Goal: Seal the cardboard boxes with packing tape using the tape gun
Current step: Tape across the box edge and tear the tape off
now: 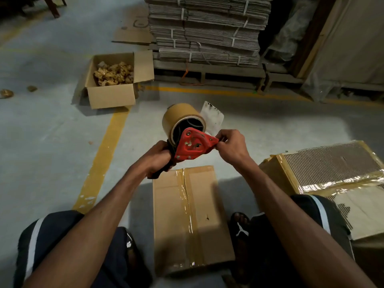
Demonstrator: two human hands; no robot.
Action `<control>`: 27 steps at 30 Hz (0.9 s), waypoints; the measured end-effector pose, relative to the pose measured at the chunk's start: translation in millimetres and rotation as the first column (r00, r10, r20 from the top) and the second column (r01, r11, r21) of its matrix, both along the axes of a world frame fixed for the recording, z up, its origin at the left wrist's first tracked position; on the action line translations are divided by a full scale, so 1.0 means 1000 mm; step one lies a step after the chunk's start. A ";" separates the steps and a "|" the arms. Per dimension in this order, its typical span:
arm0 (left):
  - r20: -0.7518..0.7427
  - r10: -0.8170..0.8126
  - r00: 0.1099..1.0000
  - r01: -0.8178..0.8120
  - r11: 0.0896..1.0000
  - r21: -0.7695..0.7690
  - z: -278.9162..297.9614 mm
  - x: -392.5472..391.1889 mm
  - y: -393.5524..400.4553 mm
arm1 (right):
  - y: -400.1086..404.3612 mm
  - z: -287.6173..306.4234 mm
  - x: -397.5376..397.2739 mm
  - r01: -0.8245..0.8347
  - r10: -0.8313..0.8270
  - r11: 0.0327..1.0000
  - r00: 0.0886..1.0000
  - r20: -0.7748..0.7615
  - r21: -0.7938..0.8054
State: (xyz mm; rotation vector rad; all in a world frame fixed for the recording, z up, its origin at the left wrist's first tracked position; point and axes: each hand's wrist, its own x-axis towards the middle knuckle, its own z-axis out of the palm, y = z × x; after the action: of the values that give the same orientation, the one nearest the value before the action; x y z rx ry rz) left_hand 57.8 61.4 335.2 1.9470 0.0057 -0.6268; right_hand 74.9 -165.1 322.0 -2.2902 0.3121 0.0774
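Down between the person's knees, a closed cardboard box [193, 221] sits on the concrete floor [52, 142], a strip of brown packing tape [188, 206] running along its centre seam, with a foot in a black sandal [241, 229] just beside its right edge. Above the box's far end the left hand [158, 156] has its fingers wrapped tightly around the dark handle of a red tape gun [193, 145], which is held in the air, clear of the box. The right hand [230, 146] meets the front tip of the tape gun, its fingers pinched together there; whether they pinch the tape end or the frame itself cannot be told. A fat roll of brown tape [182, 121] is mounted on the gun, and a pale flat guard plate [214, 119] sticks up behind it. To the right lies a larger box wrapped in glossy tape [324, 169]. Farther off on the left, an open carton [116, 80] holds crumpled golden-brown wads, with two more wads [7, 93] lying loose on the floor near a yellow floor line [104, 159]. At the back, bundled flat cardboard sheets [207, 30] are stacked on a pallet.
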 end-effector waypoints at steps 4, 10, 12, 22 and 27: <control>0.095 0.069 0.993 -0.072 0.997 0.019 0.005 -0.024 -0.011 | -0.005 0.003 -0.016 0.040 -0.042 0.999 0.997 0.061 0.024; 0.188 0.037 0.981 -0.068 0.985 0.161 0.015 -0.043 -0.019 | -0.014 -0.006 -0.045 0.090 -0.096 0.992 0.992 0.079 0.087; 0.194 0.039 0.980 -0.076 0.979 0.188 0.010 -0.044 -0.017 | -0.018 -0.013 -0.043 0.131 -0.141 0.983 0.987 0.079 0.127; 0.148 -0.086 0.985 0.028 0.934 0.355 -0.043 0.039 -0.002 | -0.057 -0.090 0.021 0.348 -0.346 0.933 0.937 -0.039 0.094; 0.083 -0.143 0.986 0.098 0.912 0.398 -0.128 0.085 0.008 | -0.052 -0.164 0.057 0.354 -0.339 0.929 0.931 -0.137 0.105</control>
State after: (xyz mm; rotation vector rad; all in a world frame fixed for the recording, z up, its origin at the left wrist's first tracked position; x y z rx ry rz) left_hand 143.1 69.5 206.8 2.3861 -0.0633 -0.6335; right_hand 132.1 -217.0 157.8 -2.0744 0.7483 0.0490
